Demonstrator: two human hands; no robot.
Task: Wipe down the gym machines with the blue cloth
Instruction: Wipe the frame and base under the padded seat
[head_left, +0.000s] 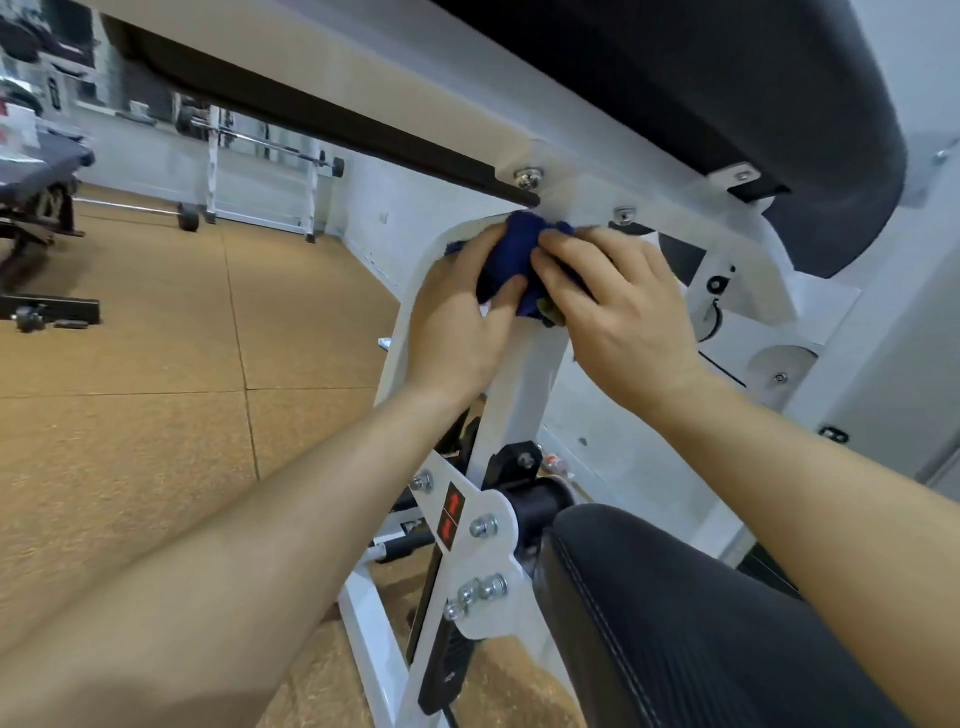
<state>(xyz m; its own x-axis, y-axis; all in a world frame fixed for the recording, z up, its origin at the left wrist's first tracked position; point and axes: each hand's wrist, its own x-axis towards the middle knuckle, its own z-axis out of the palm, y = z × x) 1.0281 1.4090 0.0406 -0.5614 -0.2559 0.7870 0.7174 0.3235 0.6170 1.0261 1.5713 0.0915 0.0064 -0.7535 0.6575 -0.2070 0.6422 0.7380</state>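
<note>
Blue cloth sits dead centre of the frame, bunched up against the white gym machine. Closest in, at lower right, there's a black seat pad, and just left of it a white bracket plate studded with bolts, with a red-arrow sticker on it. Both forearms reach up from the bottom edge. The left hand wraps the cloth from the left, fingers curled round it and thumb across the front. The right hand clamps on from the right, fingertips bent into the fabric. The wad presses on the curved joint below the top beam, just under a shiny bolt. A big black pad fills the upper right. Far off at upper left are the tan floor, a barbell and a dark bench.
</note>
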